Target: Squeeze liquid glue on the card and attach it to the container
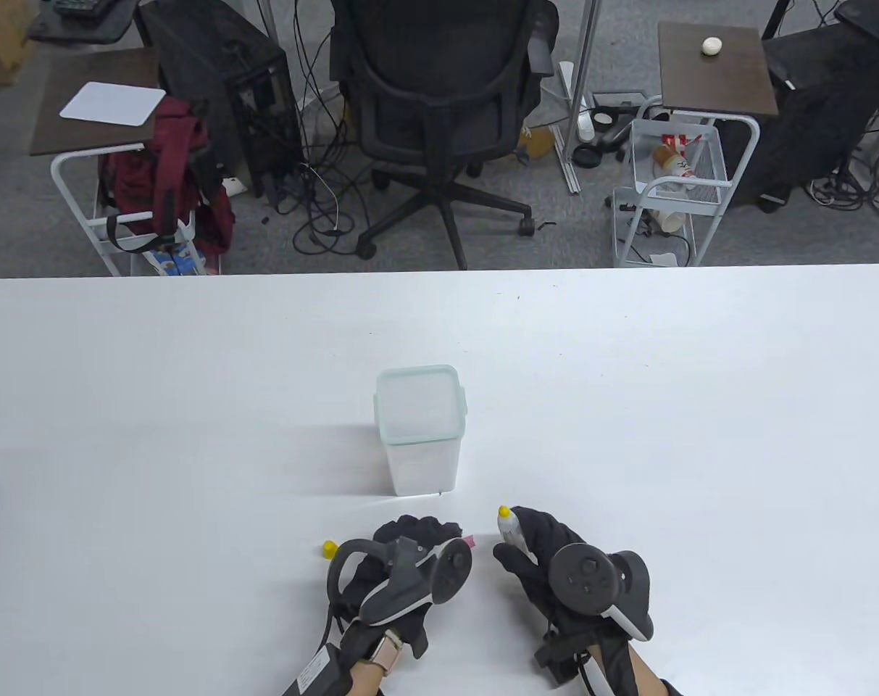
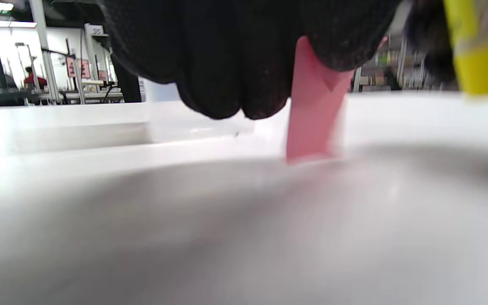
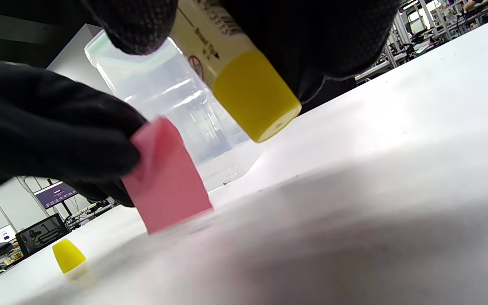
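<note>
A clear lidless plastic container [image 1: 419, 428] with a pale green rim stands upright mid-table; it also shows in the right wrist view [image 3: 172, 101]. My left hand [image 1: 417, 540] holds a pink card [image 3: 165, 182] on edge against the table just in front of the container. The card also shows in the left wrist view [image 2: 314, 106], and only its tip shows in the table view [image 1: 469, 540]. My right hand [image 1: 533, 547] grips a glue bottle [image 1: 510, 529] with a yellow nozzle [image 3: 254, 95], uncapped and held close to the right of the card. The yellow cap [image 1: 329, 549] lies left of my left hand.
The white table [image 1: 193, 406] stretches wide on both sides. Beyond its far edge stand an office chair [image 1: 439, 109], carts and cables on the floor.
</note>
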